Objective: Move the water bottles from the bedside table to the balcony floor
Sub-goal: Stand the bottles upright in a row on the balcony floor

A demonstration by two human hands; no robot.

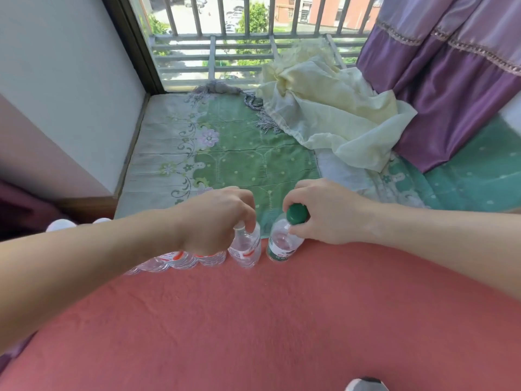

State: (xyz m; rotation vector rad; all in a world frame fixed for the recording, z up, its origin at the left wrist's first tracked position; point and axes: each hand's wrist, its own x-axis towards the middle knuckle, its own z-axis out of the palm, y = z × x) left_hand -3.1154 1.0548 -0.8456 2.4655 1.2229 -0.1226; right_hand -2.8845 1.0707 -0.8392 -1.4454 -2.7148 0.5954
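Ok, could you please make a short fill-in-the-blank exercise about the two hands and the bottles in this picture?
1. The right hand grips a bottle whose cap is ____.
2. The left hand grips the neighbouring bottle, which stands on the ____ side of it.
3. The hanging curtain is ____.

Missing words: green; left; purple.

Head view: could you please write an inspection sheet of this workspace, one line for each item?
Surface: red cloth, bottles standing in a row at its far edge.
Job's things: green-capped bottle; red-label bottle; further bottles partly hidden under the left arm.
Clutter: pale yellow cloth crumpled, partly on the green floral mat.
Grippers: left hand grips the red-label bottle's top; right hand grips the green-capped bottle at its cap.
Cables: nothing seen.
Surroundings: purple curtain, railing, white wall.
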